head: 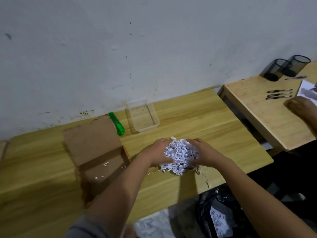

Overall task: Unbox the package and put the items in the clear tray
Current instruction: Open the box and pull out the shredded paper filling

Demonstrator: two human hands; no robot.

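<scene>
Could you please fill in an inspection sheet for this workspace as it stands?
Surface: wooden table, stray shreds near its front edge.
Job's things: cardboard box open; clear tray empty; shredded paper bunched between both hands.
Clutter: green box cutter beside the box.
Grippers: left hand and right hand cup the shreds.
Cables: nothing seen.
Surroundings: second table with mesh pen cups, pens; another person's hand.

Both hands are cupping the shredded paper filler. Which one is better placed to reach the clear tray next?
Probably the right hand: the clear tray sits ahead, slightly left of both hands, open path. The left hand is nearer the open cardboard box. Both now cup the shredded paper.
</scene>
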